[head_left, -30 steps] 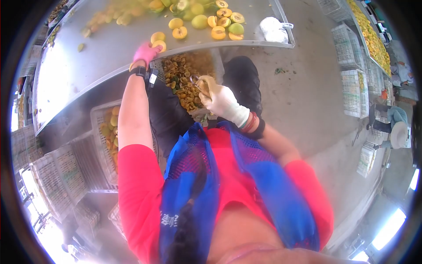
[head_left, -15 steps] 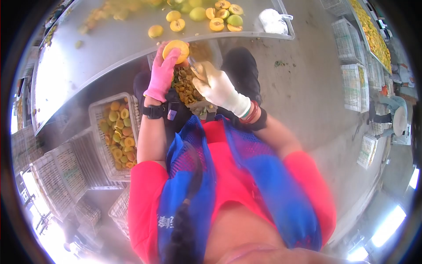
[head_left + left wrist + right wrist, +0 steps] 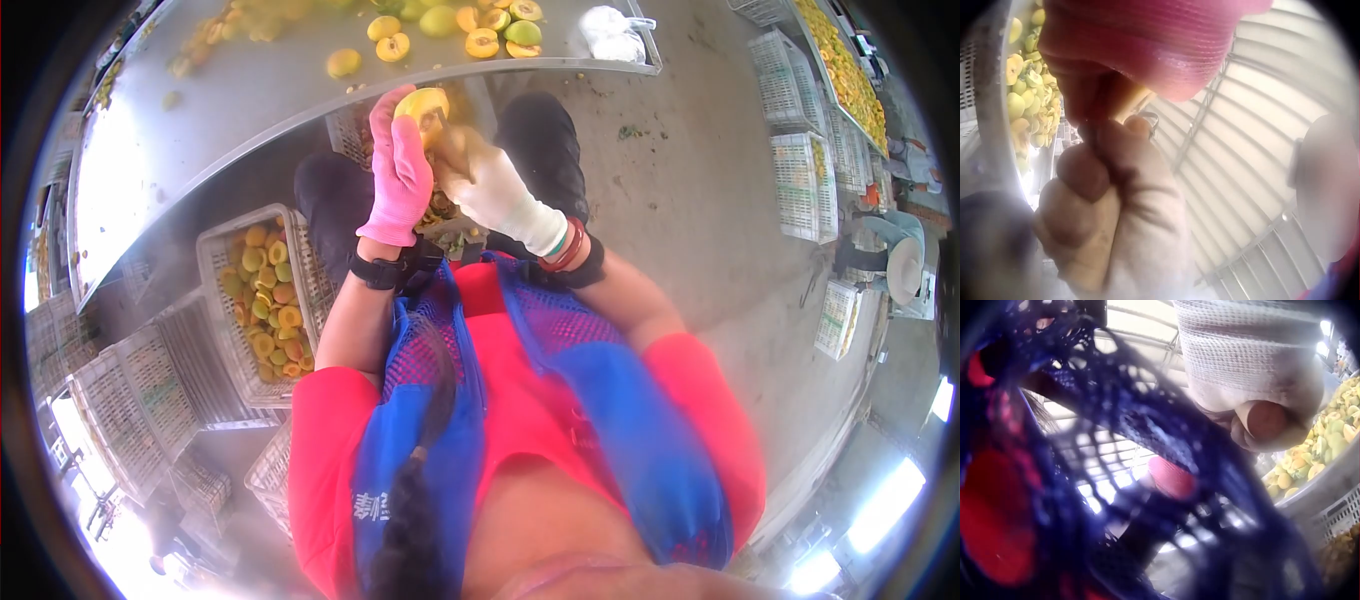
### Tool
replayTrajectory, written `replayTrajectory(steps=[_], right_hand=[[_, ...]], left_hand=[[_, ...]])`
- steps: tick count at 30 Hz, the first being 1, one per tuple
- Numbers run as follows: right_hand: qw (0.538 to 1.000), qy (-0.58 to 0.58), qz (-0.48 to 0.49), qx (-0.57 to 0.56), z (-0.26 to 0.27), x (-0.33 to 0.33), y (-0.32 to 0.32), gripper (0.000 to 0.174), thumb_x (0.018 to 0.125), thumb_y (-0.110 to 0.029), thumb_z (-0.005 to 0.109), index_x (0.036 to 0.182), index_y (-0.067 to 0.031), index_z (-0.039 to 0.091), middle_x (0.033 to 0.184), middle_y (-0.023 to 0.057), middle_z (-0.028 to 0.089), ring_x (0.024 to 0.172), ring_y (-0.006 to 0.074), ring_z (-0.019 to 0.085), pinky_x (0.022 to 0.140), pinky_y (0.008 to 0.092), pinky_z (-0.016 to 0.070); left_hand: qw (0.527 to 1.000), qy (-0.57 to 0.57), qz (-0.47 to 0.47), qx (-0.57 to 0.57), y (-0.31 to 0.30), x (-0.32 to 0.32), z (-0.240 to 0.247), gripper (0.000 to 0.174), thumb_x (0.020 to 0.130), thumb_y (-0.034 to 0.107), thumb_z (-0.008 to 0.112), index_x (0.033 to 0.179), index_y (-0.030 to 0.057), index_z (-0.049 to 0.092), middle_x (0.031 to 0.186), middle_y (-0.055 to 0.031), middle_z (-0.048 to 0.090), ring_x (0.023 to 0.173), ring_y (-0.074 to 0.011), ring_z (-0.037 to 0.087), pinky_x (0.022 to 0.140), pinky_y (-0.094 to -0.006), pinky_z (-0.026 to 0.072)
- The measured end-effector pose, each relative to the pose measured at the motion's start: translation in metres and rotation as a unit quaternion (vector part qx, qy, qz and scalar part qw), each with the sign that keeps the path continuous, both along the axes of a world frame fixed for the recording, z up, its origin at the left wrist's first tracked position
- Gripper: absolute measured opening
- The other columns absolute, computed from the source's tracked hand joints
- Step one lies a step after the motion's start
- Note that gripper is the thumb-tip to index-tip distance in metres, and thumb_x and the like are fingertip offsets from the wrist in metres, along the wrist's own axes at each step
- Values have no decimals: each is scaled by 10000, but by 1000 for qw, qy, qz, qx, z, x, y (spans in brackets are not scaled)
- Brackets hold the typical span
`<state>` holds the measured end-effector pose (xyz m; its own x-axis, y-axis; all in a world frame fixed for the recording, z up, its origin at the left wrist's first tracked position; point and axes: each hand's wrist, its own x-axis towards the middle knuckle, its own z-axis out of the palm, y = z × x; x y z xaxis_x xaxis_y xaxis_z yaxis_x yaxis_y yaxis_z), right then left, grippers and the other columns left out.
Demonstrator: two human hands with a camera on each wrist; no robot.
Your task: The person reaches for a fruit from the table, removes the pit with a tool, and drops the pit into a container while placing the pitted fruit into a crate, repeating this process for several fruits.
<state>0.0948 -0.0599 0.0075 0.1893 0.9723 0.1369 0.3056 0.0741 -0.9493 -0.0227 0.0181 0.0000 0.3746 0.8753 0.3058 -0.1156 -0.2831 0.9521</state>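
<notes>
In the head view, my pink-gloved left hand [image 3: 398, 180] holds a yellow peach half [image 3: 424, 102] above the table's near edge, its fingers around the side of the fruit. My white-gloved right hand [image 3: 500, 195] is right up against the peach, gripping a small pitting tool with a metal loop [image 3: 1154, 123] that shows in the left wrist view. The tool's round handle end [image 3: 1265, 420] pokes out of the fist in the right wrist view. Most of the tool is hidden by the fingers. Blue mesh vest cloth covers much of the right wrist view.
A metal table [image 3: 230, 120] with a raised rim carries peaches, cut halves [image 3: 482, 42] and a white plastic bag [image 3: 612, 38]. A crate of peach halves [image 3: 265, 300] stands at the left. Between the knees sits a crate with scraps [image 3: 440, 208]. Stacked crates [image 3: 805, 185] stand right.
My left hand took a peach half from the table edge and brought it back towards the body to meet my right hand. The right hand with the tool moved up against the fruit.
</notes>
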Motion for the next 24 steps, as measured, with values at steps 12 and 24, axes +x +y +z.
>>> replayTrajectory(steps=[12,24], right_hand=[[980,-151,9,126,14,4,0,166,922,-137,590,983,17,575,840,194,636,792,306,643,643,403,488],[881,364,183,-240,52,20,-3,173,969,-213,559,1044,-61,520,656,-5,533,434,87,466,389,258,352]], left_hand=[[996,-12,2,94,-7,10,4,542,1052,444,409,1444,78,333,1348,-126,531,1072,-219,605,969,-356,476],[983,-139,-121,14,3,5,2,617,1015,510,466,1465,122,298,1361,-129,503,1083,-265,618,947,-385,486]])
